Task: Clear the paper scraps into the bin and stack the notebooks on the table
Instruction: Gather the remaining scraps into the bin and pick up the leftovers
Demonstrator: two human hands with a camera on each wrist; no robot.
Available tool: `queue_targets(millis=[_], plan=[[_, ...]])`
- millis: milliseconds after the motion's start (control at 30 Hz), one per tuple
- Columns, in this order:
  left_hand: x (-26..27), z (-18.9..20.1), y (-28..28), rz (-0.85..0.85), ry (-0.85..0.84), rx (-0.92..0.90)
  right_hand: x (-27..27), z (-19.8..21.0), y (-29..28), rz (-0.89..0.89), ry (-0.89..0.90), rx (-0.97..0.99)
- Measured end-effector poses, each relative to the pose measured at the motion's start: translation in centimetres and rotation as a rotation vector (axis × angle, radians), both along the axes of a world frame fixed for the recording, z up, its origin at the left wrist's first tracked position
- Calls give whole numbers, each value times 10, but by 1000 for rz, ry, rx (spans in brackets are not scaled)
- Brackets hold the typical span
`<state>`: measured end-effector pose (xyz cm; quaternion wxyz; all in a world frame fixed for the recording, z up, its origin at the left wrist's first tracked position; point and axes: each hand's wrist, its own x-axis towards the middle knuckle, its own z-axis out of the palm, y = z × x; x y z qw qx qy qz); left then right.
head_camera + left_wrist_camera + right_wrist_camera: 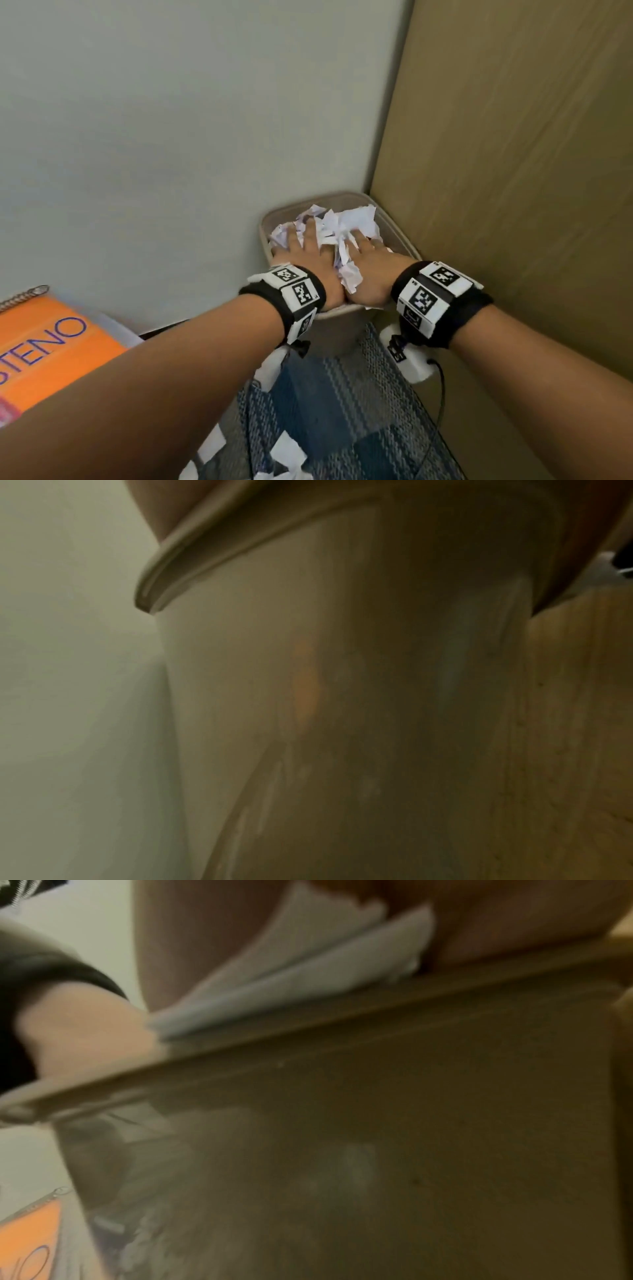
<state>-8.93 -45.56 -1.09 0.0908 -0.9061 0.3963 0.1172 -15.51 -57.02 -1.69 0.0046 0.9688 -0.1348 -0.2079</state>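
Pressing crumpled white paper scraps (337, 226) into bin (397, 236), both hands' fingers (310, 229) spread flat.

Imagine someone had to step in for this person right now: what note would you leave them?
Left hand: fingers flat, pressing down on the paper scraps heaped in the bin.
Right hand: also flat on the heap, beside the left; one scrap sticks up between them.
The bin stands on the floor in a corner, full to the rim.
Done: most scraps are in the bin.
Left: several loose scraps still lie on the carpet near the bin. The orange notebook lies at the left edge; no stack is in view.
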Motion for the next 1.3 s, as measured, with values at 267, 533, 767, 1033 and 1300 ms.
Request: queue_targets(millis=[267, 533, 767, 1033, 1300], plan=[[5, 32, -7, -114, 79, 87, 1, 38, 5, 168, 172, -80], [10, 69, 18, -189, 125, 21, -3, 75, 6, 291, 389, -204], [4, 46, 33, -262, 86, 198, 15, 77, 16, 225, 417, -142], [14, 20, 12, -209, 104, 155, 34, 105, 0, -48, 286, 172], [15, 12, 11, -190, 145, 182, 25, 36, 17, 309, 388, -187]])
